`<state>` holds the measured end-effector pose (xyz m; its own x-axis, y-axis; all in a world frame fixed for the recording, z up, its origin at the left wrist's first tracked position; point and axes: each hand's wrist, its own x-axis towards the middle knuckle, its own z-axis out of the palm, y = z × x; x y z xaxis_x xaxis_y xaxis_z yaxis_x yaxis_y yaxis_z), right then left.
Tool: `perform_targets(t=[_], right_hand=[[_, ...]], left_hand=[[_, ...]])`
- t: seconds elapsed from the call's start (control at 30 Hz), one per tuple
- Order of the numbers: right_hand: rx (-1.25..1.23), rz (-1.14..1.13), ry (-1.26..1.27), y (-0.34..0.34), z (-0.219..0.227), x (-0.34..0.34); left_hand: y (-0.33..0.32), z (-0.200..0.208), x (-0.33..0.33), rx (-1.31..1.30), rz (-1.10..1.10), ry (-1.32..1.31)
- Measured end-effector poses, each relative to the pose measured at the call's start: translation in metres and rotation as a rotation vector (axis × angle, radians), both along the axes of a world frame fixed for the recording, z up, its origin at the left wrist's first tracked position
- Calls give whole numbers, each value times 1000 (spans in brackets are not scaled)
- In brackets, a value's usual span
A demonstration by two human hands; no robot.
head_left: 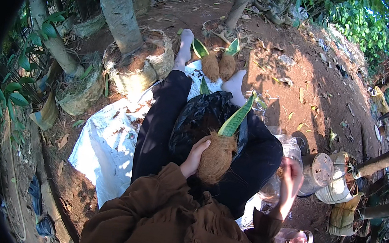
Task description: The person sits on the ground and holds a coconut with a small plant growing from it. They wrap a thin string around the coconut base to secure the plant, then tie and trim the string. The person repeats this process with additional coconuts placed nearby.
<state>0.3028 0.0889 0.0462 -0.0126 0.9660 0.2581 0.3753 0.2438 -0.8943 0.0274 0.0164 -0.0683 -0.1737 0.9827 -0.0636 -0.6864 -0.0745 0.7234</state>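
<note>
A ball wrapped in brown coconut fibre (216, 167) sits upright over my lap, with a green, yellow-edged snake plant leaf (237, 119) rising from its top. My left hand (195, 155) is closed around the ball's left side. Off to the right, my right hand (291, 178) hovers by a clear plastic bag (290, 145), its fingers bent together; whatever they pinch is too small to make out. Between my legs lies a black plastic bag (194, 119) with dark material inside. Beyond it, two similar fibre balls (210, 68) with leaves stand close together near my feet.
A white sack (105, 132) scattered with soil spreads under my legs. At right lie a grey pot (320, 169) with a holed base and white pots (335, 180). A clear pink-toned container (292, 242) rests near my right elbow. Tree trunks (116, 7) stand ahead.
</note>
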Motion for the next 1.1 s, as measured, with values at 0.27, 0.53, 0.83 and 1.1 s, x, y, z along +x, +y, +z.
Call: perform_targets(t=[0.27,0.53,0.83,1.1], right_hand=[[280,404,-302,-52,-7,-123],[186,400,-167,-48,-9,-121],[146,459,-153,-61,-2,-125],[147,473,-139,-62,5,-123]], left_hand=[[-2,4,1,29,13,-26],[0,0,5,18,6,31],[-1,5,7,0,-79,-184],[-8,6,7,-1,-100,-271]])
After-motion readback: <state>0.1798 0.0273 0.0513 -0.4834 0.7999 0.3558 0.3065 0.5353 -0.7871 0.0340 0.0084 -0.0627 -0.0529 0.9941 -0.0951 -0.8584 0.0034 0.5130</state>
